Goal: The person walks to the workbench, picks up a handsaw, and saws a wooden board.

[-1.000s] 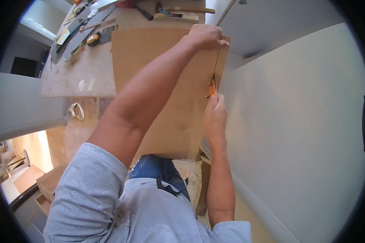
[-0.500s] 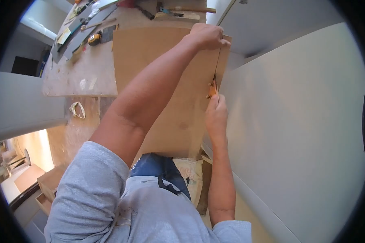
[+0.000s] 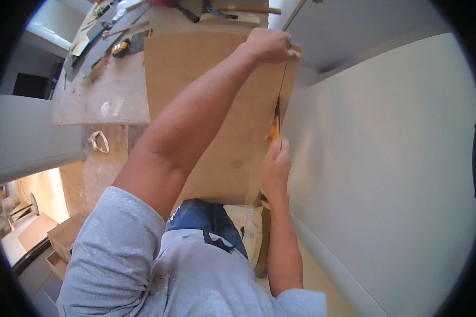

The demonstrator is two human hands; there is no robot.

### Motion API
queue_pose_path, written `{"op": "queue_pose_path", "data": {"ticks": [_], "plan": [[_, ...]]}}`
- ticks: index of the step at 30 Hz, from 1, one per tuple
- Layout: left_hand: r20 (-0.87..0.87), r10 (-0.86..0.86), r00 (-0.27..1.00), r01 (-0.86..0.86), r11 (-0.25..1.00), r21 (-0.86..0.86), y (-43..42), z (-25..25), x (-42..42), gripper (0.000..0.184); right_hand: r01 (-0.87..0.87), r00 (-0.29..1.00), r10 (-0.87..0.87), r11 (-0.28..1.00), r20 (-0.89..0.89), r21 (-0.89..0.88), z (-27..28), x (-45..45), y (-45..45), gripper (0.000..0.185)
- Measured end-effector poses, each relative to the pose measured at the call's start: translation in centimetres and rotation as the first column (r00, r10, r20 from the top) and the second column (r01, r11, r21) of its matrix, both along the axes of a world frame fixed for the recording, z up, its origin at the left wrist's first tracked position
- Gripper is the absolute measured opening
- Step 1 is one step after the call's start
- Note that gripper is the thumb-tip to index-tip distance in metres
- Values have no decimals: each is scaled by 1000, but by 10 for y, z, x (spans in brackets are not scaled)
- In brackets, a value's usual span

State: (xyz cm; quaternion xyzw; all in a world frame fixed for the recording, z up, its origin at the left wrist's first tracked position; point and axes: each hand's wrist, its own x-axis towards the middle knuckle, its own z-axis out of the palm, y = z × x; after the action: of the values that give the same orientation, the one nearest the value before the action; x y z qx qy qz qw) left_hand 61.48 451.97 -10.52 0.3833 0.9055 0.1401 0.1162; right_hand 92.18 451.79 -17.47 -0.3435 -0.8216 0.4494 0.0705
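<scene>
A brown wooden board (image 3: 211,116) lies over the table edge in front of me, with a thin cut line running along its right side. My left hand (image 3: 269,45) is closed at the far right corner, fingers and thumb on the board across the cut. Lower down, my right hand (image 3: 276,169) is wrapped around the wooden handle of a handsaw (image 3: 275,127). The saw's dark, narrow blade sits in line with the cut at the board's right edge. Much of the blade is hidden.
A worktable (image 3: 90,105) holds a yellow-black tape measure (image 3: 120,48), grey strips (image 3: 106,45) and a hammer (image 3: 232,9) towards the back. Close on the right stands a large pale panel (image 3: 386,158). A pale ring-shaped band (image 3: 99,142) lies at left.
My right hand has drawn the handsaw back towards my body and slightly left. The left hand stays at the board's far corner.
</scene>
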Motion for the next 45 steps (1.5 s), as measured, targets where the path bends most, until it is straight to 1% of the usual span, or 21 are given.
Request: {"op": "queue_pose_path", "data": {"ticks": [1,4,6,8,10,13,15,17,18,21,24,26,29,31,33,35,37,38,40,42,45], "plan": [[-22,6,1000,-6,1000,-1,-2,4,-4,58,-23,997,26,999,-77,34,1,-27,10,40],[5,12,1000,-12,991,135,-5,-3,0,65,-36,990,46,997,-132,73,14,-31,10,40],[-6,-3,1000,4,990,139,-2,0,-3,66,23,994,-8,992,113,-125,43,4,1,41],[13,-12,1000,11,994,110,-9,-9,-1,67,64,992,-38,975,120,-213,53,69,-19,41],[5,24,1000,-25,995,93,-2,-9,-4,56,86,977,-41,972,208,-216,67,122,-39,42],[17,41,999,-42,997,60,-1,-7,-2,54,26,994,-16,995,104,-98,52,98,-34,40],[17,31,999,-32,998,56,1,-5,4,55,-31,994,37,998,107,-54,12,31,-5,37],[-4,41,999,-41,998,46,-4,1,-4,56,-47,999,48,999,-27,9,8,-22,8,39],[-12,31,999,-30,997,75,-5,-2,-5,60,-42,999,42,999,-25,0,11,-23,8,39],[-18,14,1000,-12,993,120,-3,-9,-7,64,-33,999,35,995,25,-90,34,-12,8,40],[-6,17,1000,-16,993,118,-3,-12,-6,63,-14,992,30,991,119,-131,63,77,-30,43],[19,-6,1000,4,998,66,-3,-9,-8,62,108,959,-50,975,278,-195,67,124,-40,43],[9,1,1000,-2,996,92,-2,-16,-9,62,50,981,-23,989,195,-136,66,83,-31,42],[5,5,1000,-5,998,70,0,-17,-5,62,-10,993,17,999,119,-53,19,15,0,44],[-21,11,1000,-10,999,50,-3,-4,-9,63,-67,997,66,998,44,19,26,-40,14,47],[50,16,999,-21,994,110,-7,-3,-3,64,-42,996,44,999,77,-26,36,-38,12,47],[32,31,999,-34,994,108,-5,-5,-3,61,-24,990,41,993,135,-119,56,-29,7,44],[9,39,999,-40,994,101,-4,-8,-5,58,-9,987,37,985,159,-174,66,-8,-1,43],[24,29,999,-31,996,88,-4,-12,-7,58,6,990,16,989,142,-150,65,59,-20,42],[31,22,999,-24,997,74,-3,-13,-9,59,90,967,-25,965,252,-247,76,112,-37,43],[13,14,1000,-15,998,61,-2,-12,-6,59,63,979,-27,983,204,-173,59,81,-28,43]]}}
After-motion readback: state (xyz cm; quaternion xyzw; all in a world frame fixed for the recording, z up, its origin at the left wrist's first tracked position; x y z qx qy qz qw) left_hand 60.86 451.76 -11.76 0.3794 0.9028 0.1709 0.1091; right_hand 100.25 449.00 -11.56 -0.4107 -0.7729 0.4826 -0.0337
